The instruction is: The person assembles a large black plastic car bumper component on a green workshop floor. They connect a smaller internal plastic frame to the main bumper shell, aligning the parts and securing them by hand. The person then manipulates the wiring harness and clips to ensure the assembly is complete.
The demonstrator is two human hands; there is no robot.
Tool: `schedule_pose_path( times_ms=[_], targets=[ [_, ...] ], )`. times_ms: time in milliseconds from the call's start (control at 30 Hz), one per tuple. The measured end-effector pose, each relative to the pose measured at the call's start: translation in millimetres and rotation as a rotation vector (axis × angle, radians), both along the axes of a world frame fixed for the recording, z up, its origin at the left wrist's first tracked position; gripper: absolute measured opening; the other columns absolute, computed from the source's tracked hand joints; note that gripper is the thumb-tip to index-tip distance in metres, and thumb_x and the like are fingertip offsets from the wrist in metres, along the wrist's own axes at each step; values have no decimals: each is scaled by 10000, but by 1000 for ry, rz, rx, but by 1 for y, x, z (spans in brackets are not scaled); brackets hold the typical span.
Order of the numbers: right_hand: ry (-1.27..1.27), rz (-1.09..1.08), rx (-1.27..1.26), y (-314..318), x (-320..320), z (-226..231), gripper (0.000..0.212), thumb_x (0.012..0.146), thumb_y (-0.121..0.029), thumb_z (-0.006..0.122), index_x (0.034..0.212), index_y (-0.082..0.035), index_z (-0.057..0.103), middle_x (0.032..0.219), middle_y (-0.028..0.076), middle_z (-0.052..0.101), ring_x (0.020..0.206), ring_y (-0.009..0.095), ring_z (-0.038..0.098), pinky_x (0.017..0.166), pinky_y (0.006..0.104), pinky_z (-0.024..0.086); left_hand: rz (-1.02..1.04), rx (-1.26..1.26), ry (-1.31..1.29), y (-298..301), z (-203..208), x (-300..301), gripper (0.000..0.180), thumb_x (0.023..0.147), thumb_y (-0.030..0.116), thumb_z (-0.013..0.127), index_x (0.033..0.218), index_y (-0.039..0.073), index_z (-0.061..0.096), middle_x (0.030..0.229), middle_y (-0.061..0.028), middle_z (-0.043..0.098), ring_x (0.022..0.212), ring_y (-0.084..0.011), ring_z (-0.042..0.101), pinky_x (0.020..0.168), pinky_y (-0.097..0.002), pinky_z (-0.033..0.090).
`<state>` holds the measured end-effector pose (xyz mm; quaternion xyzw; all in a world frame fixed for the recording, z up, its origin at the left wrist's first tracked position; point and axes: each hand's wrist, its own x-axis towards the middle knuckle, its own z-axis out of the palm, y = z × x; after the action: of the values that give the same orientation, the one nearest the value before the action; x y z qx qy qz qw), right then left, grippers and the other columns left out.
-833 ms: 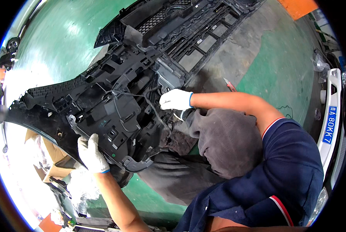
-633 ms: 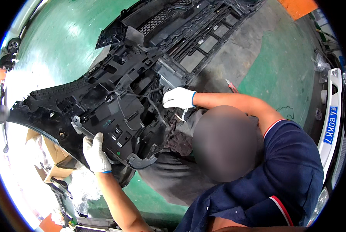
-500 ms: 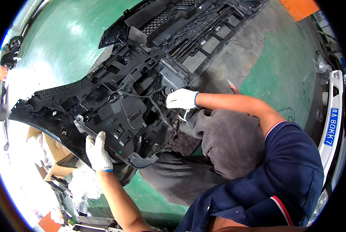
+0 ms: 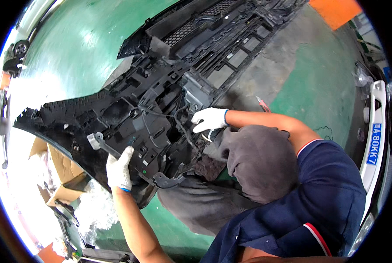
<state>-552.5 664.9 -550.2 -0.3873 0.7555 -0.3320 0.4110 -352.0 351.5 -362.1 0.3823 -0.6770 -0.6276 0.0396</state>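
Note:
A black car bumper [image 4: 88,118] lies with its inner side up, running from the left to the far top. My left hand [image 4: 119,171], in a white glove, is closed round a long dark grey bracket [image 4: 104,143] near the bumper's near edge; part of the bracket is hidden by the fingers. My right hand [image 4: 211,119], also gloved, hovers beside my knee with thumb and fingers apart and nothing visible between them. Close to it are a grey plastic box-shaped part [image 4: 199,91] and a black wiring harness [image 4: 178,122] that crosses the bumper.
A red-handled cutter knife [image 4: 263,105] lies on the floor beyond my right forearm. At the left stand an opened cardboard box [image 4: 67,168] and crumpled clear plastic wrap [image 4: 95,208]. A white car bumper with a blue plate [image 4: 375,175] stands at the right.
My right hand has opened, its thumb and fingers parting. My left hand and the bracket have shifted a little right. The whole view has also moved slightly.

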Motion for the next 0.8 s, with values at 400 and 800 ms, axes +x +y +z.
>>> schedule_pose_path(
  times_ms=[400,800],
  targets=[
    [38,-32,-94,-23,18,-12,638,806,-475,836,1189,10,676,1123,194,728,1035,326,691,883,434,550,-41,29,160,-8,-1,13,487,893,66,663,1359,-64,605,1233,-143,707,1026,-258,701,964,-385,558],
    [71,-122,-207,-29,26,-23,509,774,-437,856,1028,-24,700,927,141,719,855,283,679,748,430,530,-24,99,197,-10,4,18,572,867,-80,608,1434,-72,536,1297,-175,675,1084,-265,689,992,-386,548]
  ],
)
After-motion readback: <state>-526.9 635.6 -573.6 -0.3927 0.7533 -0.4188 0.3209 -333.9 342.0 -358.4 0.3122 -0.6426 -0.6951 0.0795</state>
